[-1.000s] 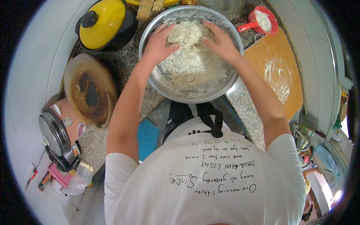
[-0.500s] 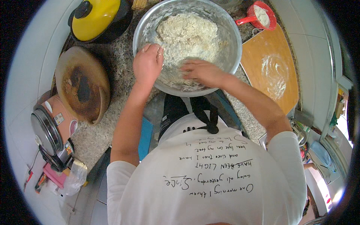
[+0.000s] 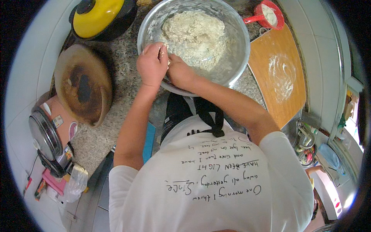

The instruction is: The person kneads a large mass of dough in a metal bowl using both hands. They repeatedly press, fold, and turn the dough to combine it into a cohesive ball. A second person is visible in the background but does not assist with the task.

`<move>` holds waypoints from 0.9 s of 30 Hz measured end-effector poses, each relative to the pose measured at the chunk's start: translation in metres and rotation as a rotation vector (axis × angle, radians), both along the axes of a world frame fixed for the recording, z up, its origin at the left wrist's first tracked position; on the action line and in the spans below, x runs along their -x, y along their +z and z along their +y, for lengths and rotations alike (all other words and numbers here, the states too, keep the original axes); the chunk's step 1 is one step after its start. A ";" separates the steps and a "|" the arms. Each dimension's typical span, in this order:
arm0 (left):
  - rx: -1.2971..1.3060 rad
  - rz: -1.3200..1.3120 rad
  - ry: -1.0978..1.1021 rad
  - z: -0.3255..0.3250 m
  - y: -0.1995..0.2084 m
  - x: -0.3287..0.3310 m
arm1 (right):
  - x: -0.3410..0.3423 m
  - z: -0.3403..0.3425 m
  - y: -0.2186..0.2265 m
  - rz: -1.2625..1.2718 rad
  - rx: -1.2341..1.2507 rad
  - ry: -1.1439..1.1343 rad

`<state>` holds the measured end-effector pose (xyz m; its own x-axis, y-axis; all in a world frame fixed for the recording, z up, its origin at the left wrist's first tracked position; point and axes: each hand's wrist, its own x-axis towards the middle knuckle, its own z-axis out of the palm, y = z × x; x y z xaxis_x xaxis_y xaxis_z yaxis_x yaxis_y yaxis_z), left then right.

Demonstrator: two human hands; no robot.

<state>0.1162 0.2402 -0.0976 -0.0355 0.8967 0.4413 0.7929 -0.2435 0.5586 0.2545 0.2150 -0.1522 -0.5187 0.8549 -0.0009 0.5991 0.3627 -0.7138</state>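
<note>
Our hands [image 3: 150, 64] meet over the silvery round metal bowl [image 3: 237, 48]; yellow-lidded black pot [image 3: 116, 24] left, powder-dusted tan wooden board [image 3: 261, 63] right.

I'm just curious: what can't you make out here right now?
All in the head view:
1. Fingertips of the right hand: hidden where it meets the left hand; whether they grip anything is unclear.
2. Contents of the black pot: covered by its yellow lid.
3. Tan thing beside the metal bowl: cut off by the top edge, too little shows to identify.
</note>
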 end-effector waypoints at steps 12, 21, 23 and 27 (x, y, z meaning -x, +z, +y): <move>0.080 -0.015 0.003 -0.011 -0.019 0.028 | -0.111 0.028 -0.005 -0.799 -0.128 0.059; 0.053 -0.055 -0.022 -0.005 -0.012 0.004 | -0.011 0.016 -0.012 0.008 -0.075 0.074; 0.031 -0.061 -0.036 -0.001 -0.016 0.007 | -0.058 0.026 -0.013 -0.169 -0.171 0.119; 0.067 -0.114 -0.038 0.005 -0.021 0.007 | -0.116 0.052 -0.012 -0.690 -0.056 -0.063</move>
<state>0.1094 0.2451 -0.1183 -0.0473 0.9255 0.3758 0.7141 -0.2317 0.6605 0.3704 0.2674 -0.1642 -0.3649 0.8916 -0.2681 0.9303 0.3376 -0.1435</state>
